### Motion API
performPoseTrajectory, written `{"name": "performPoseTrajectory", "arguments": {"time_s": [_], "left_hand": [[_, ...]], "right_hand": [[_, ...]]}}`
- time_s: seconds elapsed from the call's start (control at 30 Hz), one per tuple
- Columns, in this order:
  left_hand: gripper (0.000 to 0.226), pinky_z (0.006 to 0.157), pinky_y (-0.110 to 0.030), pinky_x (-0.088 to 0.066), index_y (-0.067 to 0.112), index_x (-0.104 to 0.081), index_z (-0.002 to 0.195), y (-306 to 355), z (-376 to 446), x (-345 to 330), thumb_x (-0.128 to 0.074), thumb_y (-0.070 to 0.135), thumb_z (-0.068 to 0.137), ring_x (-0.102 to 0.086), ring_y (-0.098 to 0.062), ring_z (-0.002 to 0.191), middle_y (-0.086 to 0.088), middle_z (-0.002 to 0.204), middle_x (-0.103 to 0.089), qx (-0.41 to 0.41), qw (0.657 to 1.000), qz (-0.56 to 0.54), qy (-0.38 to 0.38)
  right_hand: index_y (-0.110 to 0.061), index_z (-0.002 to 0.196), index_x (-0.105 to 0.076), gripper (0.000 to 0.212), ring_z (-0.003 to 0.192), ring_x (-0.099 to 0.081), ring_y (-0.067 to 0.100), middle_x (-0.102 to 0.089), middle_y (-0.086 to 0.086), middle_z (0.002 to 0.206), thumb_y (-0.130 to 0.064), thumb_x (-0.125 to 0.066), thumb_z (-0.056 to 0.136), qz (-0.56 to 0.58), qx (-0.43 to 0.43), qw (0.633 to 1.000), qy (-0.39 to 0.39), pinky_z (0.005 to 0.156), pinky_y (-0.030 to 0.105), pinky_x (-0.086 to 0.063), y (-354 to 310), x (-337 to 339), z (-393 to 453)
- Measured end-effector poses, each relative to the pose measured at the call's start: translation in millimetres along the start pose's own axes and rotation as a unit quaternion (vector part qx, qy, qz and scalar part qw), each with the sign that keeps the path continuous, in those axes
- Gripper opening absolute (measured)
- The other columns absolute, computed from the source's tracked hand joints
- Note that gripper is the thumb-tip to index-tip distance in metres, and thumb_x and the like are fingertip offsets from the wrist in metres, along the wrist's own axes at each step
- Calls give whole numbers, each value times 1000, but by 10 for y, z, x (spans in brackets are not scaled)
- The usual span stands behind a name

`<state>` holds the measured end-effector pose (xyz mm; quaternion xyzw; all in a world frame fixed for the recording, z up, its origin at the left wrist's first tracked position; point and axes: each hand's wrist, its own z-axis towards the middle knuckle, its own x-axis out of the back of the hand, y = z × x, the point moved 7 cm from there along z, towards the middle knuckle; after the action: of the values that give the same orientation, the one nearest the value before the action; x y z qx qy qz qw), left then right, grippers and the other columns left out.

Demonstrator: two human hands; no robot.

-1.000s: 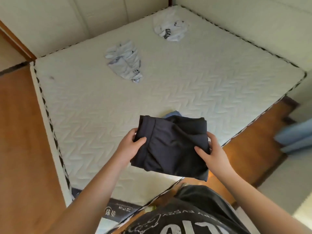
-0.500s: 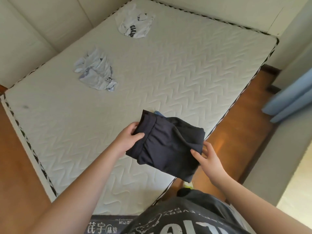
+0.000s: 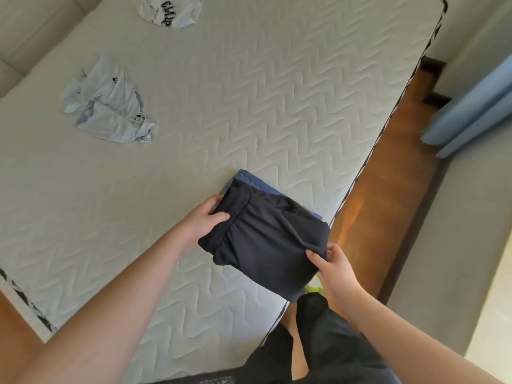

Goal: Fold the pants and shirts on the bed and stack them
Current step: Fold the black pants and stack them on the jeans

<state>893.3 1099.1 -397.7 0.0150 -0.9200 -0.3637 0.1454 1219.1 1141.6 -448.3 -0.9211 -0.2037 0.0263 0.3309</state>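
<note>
While both hands are engaged, the head view records the left hand gripping the waistband end of the folded dark pants, thumb on top and fingers curled under the edge, and the right hand pinching the opposite near corner of the same garment. The hands are apart, one at each end of the fold, both clamped on the cloth. The dark pants sit between the hands, over the near right part of the bed, and overlap a folded blue garment whose far edge shows just beyond the left hand; whether the pants rest fully on it or are held slightly above it cannot be told. Well beyond the left hand, a crumpled pale shirt lies unfolded on the bed. Farther still, at the top edge of the frame, a second crumpled white shirt with dark lettering lies partly cut off. To the right of the right hand, wooden floor runs alongside the bed, and a blue curtain hangs beyond it.
</note>
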Motion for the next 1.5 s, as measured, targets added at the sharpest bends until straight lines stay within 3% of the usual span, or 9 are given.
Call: {"name": "performPoseTrajectory", "arguments": {"time_s": [0.43, 0.6, 0.67, 0.8, 0.9, 1.0, 1.2, 1.33, 1.5], "left_hand": [[35, 83, -29, -49, 43, -58, 102, -540, 1590, 150, -59, 8, 95, -62, -7, 103, 10, 117, -64, 3, 998, 63, -17], [41, 88, -29, -42, 31, -50, 134, -823, 1986, 146, -59, 22, 95, -58, -11, 108, 7, 133, -59, 20, 983, 180, -17], [50, 88, -30, -42, 31, -47, 136, -879, 2084, 133, -63, 29, 89, -57, -14, 108, 8, 129, -60, 21, 976, 217, -10], [73, 79, -26, -43, 41, -48, 128, -756, 2223, 8, -82, 57, 65, -57, -3, 96, 25, 108, -56, 24, 984, 175, -13], [54, 76, -24, -45, 35, -56, 110, -652, 2328, -66, -83, 56, 67, -59, -2, 88, 22, 96, -60, 15, 992, 120, 32], [29, 69, -21, -49, 33, -63, 94, -628, 2399, -37, -83, 42, 75, -65, -5, 89, 18, 92, -67, 18, 998, 42, 42], [46, 76, -18, -43, 35, -56, 114, -525, 2512, -13, -82, 39, 77, -57, 2, 94, 24, 101, -59, -41, 994, 85, 58], [54, 93, -26, -41, 21, -51, 129, -441, 2447, -131, -76, 37, 83, -54, -14, 113, 6, 122, -57, -134, 953, 217, 166], [34, 102, -42, -44, 8, -57, 129, -212, 1813, -391, -52, 15, 96, -55, -24, 119, -8, 127, -59, -397, 810, 329, 278]], "right_hand": [[-21, 114, -52, 35, 92, -64, 22, -63, 2, 116, -25, -74, 87, 10, -70, 993, 90, 87, 39, -58, 470, -488, 1269], [-17, 122, -53, 46, 90, -65, 20, -64, 2, 115, -35, -73, 86, -109, -66, 989, 74, 83, 35, -59, 570, -597, 1637], [-21, 129, -46, 60, 95, -64, 18, -60, -2, 124, -42, -75, 82, -108, -53, 991, 66, 81, 29, -56, 563, -597, 1705], [-29, 144, -31, 87, 125, -54, 25, -48, -5, 140, -51, -76, 74, -42, -39, 997, 49, 99, 41, -50, 494, -617, 1800], [-28, 137, -37, 73, 111, -58, 17, -51, -12, 125, -48, -75, 78, -29, -25, 997, 74, 93, 36, -53, 471, -637, 1851], [-36, 117, -40, 52, 83, -56, 3, -51, -26, 100, -49, -73, 81, -40, 9, 994, 106, 70, 16, -50, 446, -619, 1894], [-23, 129, -44, 61, 92, -56, 12, -51, -15, 106, -53, -70, 83, -119, 29, 981, 149, 71, 22, -49, 375, -533, 2048], [-25, 130, -43, 66, 100, -64, 21, -58, -8, 112, -60, -68, 81, -197, 33, 957, 211, 78, 38, -58, 353, -475, 2002], [-29, 144, -33, 56, 128, -48, 17, -45, -5, 142, -51, -51, 95, -206, 175, 928, 256, 109, 42, -42, 225, -574, 1727]]}}
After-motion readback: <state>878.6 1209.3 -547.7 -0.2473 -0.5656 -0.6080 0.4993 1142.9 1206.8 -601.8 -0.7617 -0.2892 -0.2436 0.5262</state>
